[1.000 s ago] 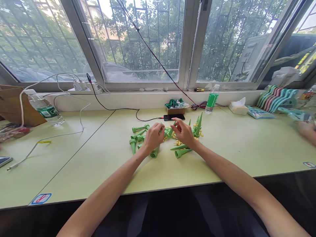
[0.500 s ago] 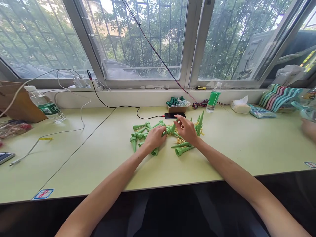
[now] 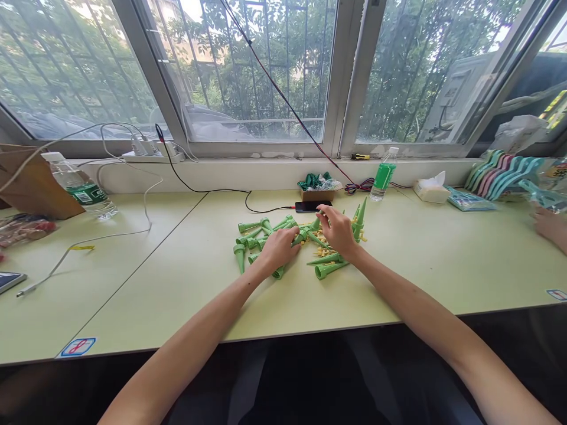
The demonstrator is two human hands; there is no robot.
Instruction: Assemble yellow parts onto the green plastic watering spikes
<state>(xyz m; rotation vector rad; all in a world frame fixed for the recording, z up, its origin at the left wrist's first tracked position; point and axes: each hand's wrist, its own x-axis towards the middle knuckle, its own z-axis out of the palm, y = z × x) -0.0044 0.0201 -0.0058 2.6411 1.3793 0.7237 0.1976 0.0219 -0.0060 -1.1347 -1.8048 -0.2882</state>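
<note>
Green hollow plastic spikes, cone-shaped with a wide collar, lie in a loose pile on the table. My left hand is closed over the right side of the pile, with its fingers round a green spike; part of it is hidden. A little to the right, my right hand pinches the narrow end of another green spike between thumb and fingertips. Small yellow plastic pieces are scattered beneath and beside that hand. Several green spikes stand upright just beyond its wrist, and others lie in front.
Behind the pile lie a black phone on a cable and a small cardboard box. Water bottles stand right and left. Tissues and coloured hangers are farther right, near another person's hand.
The view has shifted slightly. My left hand has lowered onto a green spike in the pile. My right hand stays close by, still pinching its spike.
</note>
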